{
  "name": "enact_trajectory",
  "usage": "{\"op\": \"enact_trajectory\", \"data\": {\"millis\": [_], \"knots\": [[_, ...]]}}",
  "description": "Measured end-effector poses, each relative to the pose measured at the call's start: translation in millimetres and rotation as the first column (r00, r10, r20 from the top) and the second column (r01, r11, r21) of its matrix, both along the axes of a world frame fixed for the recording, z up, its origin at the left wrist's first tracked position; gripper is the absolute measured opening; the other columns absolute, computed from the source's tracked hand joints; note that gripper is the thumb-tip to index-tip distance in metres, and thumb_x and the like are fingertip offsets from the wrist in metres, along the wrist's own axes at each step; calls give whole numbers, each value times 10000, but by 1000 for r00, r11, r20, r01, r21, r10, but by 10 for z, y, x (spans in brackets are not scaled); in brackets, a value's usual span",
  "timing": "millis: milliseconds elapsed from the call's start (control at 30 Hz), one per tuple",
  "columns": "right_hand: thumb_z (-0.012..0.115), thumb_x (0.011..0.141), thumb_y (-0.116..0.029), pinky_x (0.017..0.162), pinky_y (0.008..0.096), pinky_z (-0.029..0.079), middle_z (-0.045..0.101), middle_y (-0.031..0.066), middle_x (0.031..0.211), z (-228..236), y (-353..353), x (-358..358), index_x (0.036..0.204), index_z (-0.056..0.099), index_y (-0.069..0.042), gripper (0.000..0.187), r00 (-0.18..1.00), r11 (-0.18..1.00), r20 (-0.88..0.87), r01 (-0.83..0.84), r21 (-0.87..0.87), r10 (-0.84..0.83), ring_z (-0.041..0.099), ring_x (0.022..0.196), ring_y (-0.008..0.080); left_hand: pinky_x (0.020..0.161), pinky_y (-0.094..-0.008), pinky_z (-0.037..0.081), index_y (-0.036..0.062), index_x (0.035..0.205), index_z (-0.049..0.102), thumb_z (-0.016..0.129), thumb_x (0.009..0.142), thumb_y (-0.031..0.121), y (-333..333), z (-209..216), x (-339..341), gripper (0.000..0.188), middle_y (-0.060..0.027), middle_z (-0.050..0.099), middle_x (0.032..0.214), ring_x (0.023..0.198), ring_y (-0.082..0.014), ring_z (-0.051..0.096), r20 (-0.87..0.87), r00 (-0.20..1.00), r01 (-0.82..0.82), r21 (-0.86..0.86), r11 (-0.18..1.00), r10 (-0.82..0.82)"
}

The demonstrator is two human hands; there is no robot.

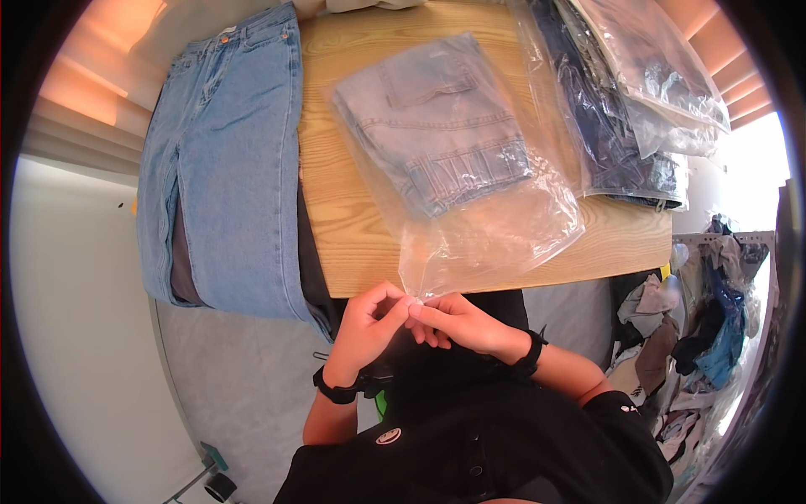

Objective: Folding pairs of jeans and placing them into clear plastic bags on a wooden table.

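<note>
A clear plastic bag (537,223) lies on the table with folded light-blue jeans (437,126) inside it. The jeans' gathered waistband faces toward me, and the bag's loose end narrows down to the table's front edge. There my left hand (374,323) and my right hand (462,323) meet, thumbs and fingertips pressed together on the bag's gathered edge. Both hands are closed in a pinch, side by side just off the table edge. What exactly lies between the fingertips is partly hidden by the thumbs.
Light-blue jeans (231,143) lie lengthwise along the table's left side, legs hanging over the front edge. Bagged dark garments (600,118) are stacked at the far right of the wooden table (344,227). A rack (739,239) with heaped clothes (705,319) stands at the right.
</note>
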State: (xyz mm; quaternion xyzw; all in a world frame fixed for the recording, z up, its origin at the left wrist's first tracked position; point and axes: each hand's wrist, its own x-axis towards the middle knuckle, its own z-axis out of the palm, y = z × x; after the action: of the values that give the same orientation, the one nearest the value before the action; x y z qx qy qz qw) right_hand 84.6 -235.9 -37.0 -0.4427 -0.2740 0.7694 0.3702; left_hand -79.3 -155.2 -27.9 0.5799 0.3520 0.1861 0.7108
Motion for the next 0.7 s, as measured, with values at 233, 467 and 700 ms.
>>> {"op": "enact_trajectory", "data": {"millis": [233,467,700], "knots": [[456,962,-361,499,178,356,518,-19,700,-112,-51,-76,862,579,-39,359,975,987,-165,158,31,-151,450,588,40,625,-228,471,-1,831,526,534,918,74,-1,13,48,115,-59,627,739,659,-118,623,80,997,1,-86,996,6],[481,963,-266,524,209,345,511,-18,685,-164,-128,-148,818,577,-33,291,952,922,-1,298,247,-307,423,599,42,651,-217,473,-4,833,526,543,911,55,-109,-47,93,99,-55,628,769,697,-103,615,183,979,-73,-115,991,94],[503,951,-220,517,209,322,467,-38,620,-125,-146,-140,756,576,-22,287,891,872,10,441,212,-453,400,581,41,604,-174,409,13,824,554,581,895,79,-211,-6,212,101,-2,602,731,666,-29,526,108,973,-205,11,979,202]]}}
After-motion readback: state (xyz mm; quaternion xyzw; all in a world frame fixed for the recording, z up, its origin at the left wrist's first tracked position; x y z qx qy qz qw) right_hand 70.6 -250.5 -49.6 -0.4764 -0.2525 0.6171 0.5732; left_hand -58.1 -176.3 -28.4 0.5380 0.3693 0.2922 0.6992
